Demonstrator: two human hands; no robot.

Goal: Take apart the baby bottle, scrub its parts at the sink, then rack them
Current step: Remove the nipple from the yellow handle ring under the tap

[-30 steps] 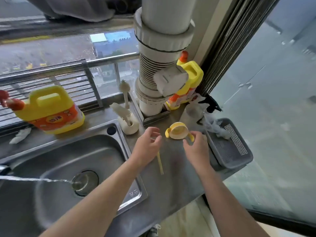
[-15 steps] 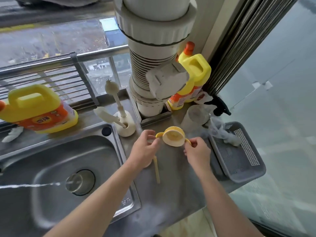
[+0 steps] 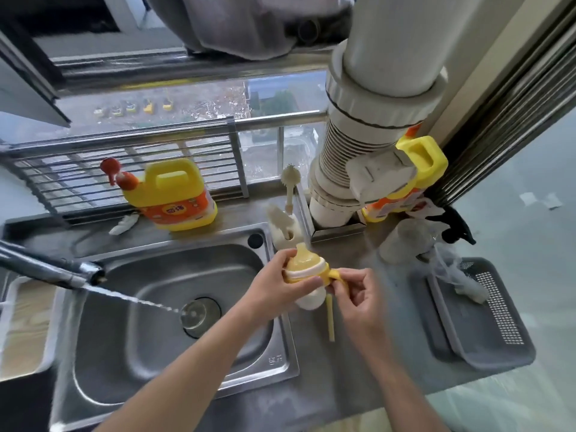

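I hold the yellow bottle top (image 3: 304,265), a nipple in a collar with side handles, above the sink's right rim. My left hand (image 3: 274,286) grips its collar. My right hand (image 3: 353,291) pinches the yellow handle on its right side. A pale round part (image 3: 308,300) shows just under the collar. A yellow straw (image 3: 330,319) lies on the counter below the hands. The clear bottle body (image 3: 402,241) stands further right on the counter.
A steel sink (image 3: 174,307) lies at left, and the faucet (image 3: 50,269) sprays water toward its drain. Brushes in a white holder (image 3: 285,226) stand behind the sink. A grey drying basket (image 3: 477,313) sits at right. Yellow detergent jugs (image 3: 174,194) and a big white pipe (image 3: 367,126) stand at the back.
Both hands have lifted the yellow bottle top off the counter and turned it nipple up, bringing it nearer the sink rim. The straw has stayed on the counter.
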